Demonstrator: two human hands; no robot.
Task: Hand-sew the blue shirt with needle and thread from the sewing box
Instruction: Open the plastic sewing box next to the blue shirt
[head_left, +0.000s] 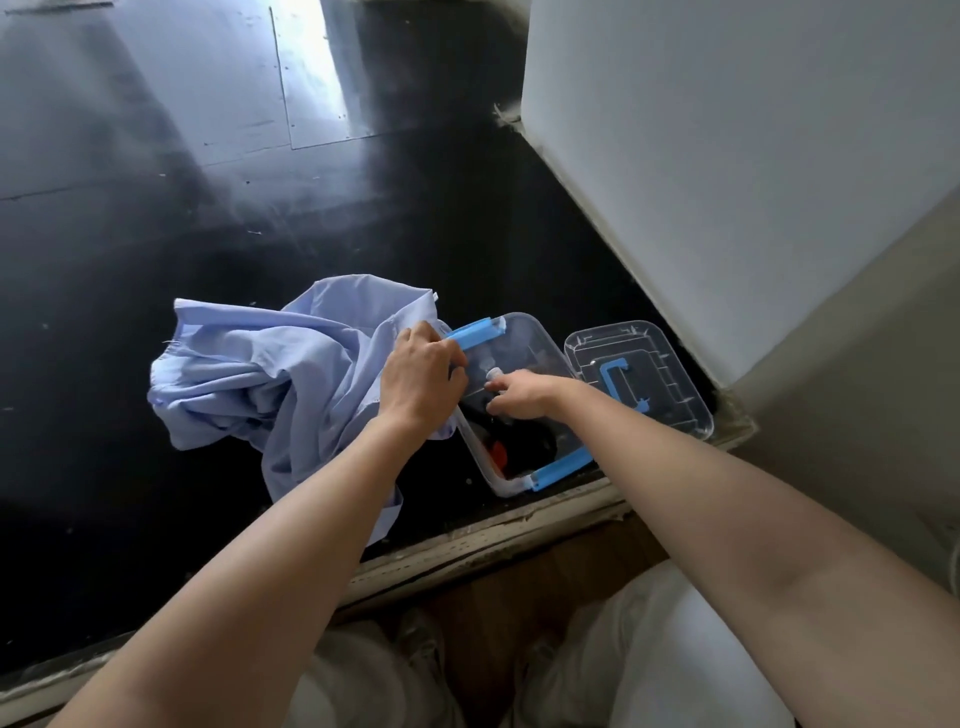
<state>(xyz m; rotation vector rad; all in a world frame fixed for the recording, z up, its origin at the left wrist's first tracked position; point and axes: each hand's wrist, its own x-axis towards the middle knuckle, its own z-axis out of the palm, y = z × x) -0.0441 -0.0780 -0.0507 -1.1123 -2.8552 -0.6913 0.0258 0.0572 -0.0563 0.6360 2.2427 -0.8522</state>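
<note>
A single wide-angle view from the person's head looks forward and steeply down, past the left forearm (291, 525) and right forearm (727, 467), onto the dark surface (156, 260). It sits close, within arm's reach of the sewing box (535, 338) near mid-frame; the lap (649, 649) fills the bottom edge

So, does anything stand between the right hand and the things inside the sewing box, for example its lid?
Nothing visible does. The lid lies off the sewing box, on the table to its right. The right hand reaches into the open box; the left hand sits at its left rim, beside the opening.
</note>
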